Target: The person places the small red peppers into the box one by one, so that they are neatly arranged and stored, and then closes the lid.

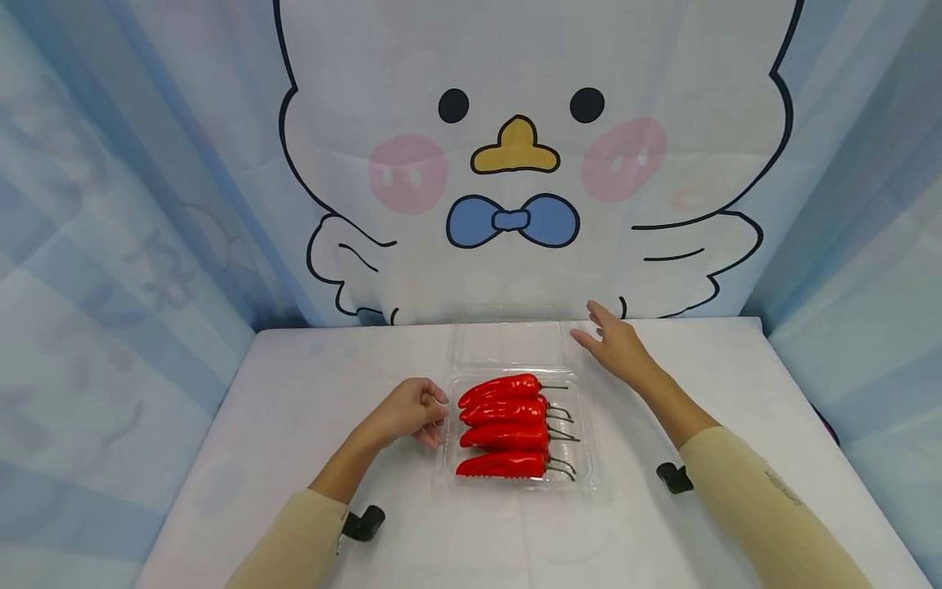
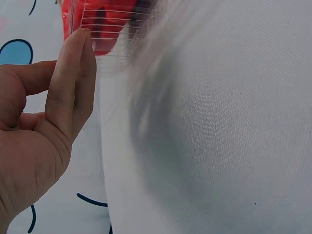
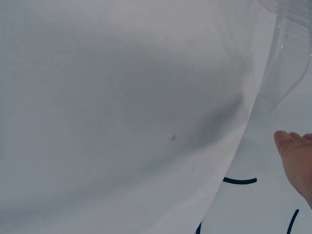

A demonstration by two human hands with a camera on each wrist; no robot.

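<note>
An open clear plastic clamshell container (image 1: 585,458) lies on the table, holding several red chili peppers (image 1: 504,438) in a row, their stems pointing right. Its transparent lid (image 1: 508,343) is folded back toward the backdrop. My left hand (image 1: 412,411) is at the container's left side. In the left wrist view, that hand's extended fingertips (image 2: 80,36) touch the ribbed clear wall (image 2: 114,22). Just right of the lid, my right hand (image 1: 618,348) is raised with thumb and fingers apart, holding nothing. The right wrist view shows only part of this hand (image 3: 297,158), below the lid's edge (image 3: 292,83).
A white cloth covers the table (image 1: 294,384). Behind it hangs a backdrop (image 1: 515,278) printed with a cartoon bird, and pale blue curtains (image 1: 96,286) flank both sides. Black wrist devices (image 1: 364,523) stick out by both sleeves.
</note>
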